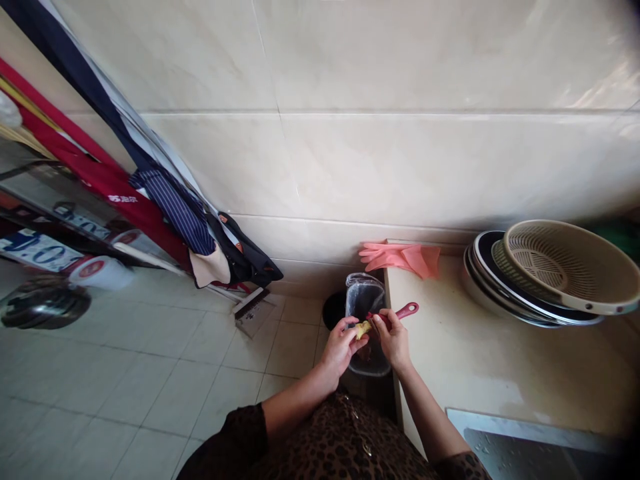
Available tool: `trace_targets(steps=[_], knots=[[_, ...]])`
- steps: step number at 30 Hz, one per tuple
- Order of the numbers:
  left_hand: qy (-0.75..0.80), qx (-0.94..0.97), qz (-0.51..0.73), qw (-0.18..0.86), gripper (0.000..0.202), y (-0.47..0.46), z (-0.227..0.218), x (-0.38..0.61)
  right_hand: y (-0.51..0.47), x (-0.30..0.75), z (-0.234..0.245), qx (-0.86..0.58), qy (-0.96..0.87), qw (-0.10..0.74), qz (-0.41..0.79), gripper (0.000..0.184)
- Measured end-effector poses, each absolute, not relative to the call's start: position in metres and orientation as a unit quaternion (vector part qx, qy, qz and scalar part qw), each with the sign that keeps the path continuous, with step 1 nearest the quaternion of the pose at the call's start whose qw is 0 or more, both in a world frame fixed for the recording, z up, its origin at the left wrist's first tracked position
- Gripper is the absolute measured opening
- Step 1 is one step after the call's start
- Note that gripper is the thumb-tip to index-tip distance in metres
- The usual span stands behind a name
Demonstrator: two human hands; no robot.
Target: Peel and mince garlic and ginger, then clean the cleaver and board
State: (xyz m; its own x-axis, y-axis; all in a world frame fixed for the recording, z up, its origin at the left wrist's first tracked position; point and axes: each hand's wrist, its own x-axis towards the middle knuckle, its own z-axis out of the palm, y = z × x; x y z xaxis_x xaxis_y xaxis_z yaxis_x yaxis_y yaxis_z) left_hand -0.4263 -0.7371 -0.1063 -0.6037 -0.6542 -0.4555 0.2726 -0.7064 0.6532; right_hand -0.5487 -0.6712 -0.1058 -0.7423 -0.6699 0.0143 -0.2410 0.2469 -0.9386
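Observation:
My left hand (339,348) is closed around a small, knobbly yellow piece of ginger (363,329), pinched between thumb and fingers. From the right, my right hand (395,341) grips a red-handled peeler (407,310), its handle sticking out past my knuckles. The peeler's head is mostly hidden by my fingers, close beside the ginger. Both hands meet over a bin (367,293) lined with a clear plastic bag, with some dark reddish scraps showing low inside it.
Pink rubber gloves (413,259) lie on the counter's (450,360) far corner. Stacked basins and a beige colander (555,267) stand at the right, a sink (520,453) nearer me. On the left are a dustpan (255,313), hanging aprons (175,207) and a white tub (103,273).

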Motion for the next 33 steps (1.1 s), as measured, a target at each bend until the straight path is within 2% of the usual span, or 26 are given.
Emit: trace_targets(steps=[6,13,19,24,29,33], knots=[[-0.431,0.373,-0.773,0.279,0.038,-0.738,-0.115,-0.428,-0.674,-0.543,-0.102,-0.289,0.767,0.192,-0.540,0.031],[-0.534,0.389,-0.702,0.265,0.019,-0.738,-0.123,-0.426,-0.676,-0.535,-0.100,-0.375,0.763,0.157,-0.503,0.025],[-0.454,0.418,-0.756,0.219,0.030,-0.736,-0.104,-0.424,-0.672,-0.548,-0.102,-0.333,0.795,0.148,-0.485,0.029],[-0.401,0.426,-0.785,0.203,0.034,-0.736,-0.100,-0.424,-0.669,-0.545,-0.097,-0.382,0.767,0.177,-0.485,0.027],[-0.334,0.382,-0.841,0.191,0.034,-0.738,-0.103,-0.423,-0.667,-0.554,-0.101,-0.348,0.805,0.127,-0.463,0.028],[-0.311,0.352,-0.862,0.188,0.033,-0.740,-0.105,-0.423,-0.665,-0.554,-0.101,-0.339,0.773,0.190,-0.502,0.028]])
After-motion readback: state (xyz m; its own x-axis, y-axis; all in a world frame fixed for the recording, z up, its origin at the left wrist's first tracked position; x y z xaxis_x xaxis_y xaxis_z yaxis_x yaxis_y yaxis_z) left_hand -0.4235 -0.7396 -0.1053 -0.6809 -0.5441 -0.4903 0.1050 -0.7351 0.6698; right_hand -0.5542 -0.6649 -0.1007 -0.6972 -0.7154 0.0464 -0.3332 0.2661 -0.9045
